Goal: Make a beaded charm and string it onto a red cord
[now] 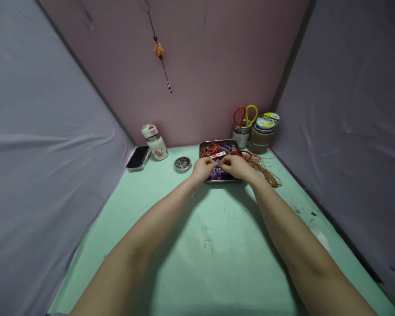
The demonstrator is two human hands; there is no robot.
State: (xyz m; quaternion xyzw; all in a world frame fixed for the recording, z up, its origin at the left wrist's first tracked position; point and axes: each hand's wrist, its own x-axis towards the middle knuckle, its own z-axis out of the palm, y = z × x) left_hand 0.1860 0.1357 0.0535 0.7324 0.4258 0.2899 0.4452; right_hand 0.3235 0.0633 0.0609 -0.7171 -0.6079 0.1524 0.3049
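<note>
A metal tray (202, 144) stands near the back wall, filled with purple beads (220, 174) and coils of red and orange cord (211, 149). Over its left side is my left hand (204, 168), thumb and fingertips pinched together. My right hand (233, 166) pinches in the same way over the tray's right part, its fingertips close to those of the left. Whatever lies between the fingers is too small to make out. A small red-and-white packet (217, 155) and red-handled scissors (245, 155) lie in the tray just beyond my hands.
Orange and green cords (266, 171) spill right of the tray. Behind stand a jar with red and yellow scissors handles (241, 135) and a brown container (260, 140) topped by a line spool (267, 120). Leftward are a round case (182, 163), a bottle (157, 147) and a phone (138, 157).
</note>
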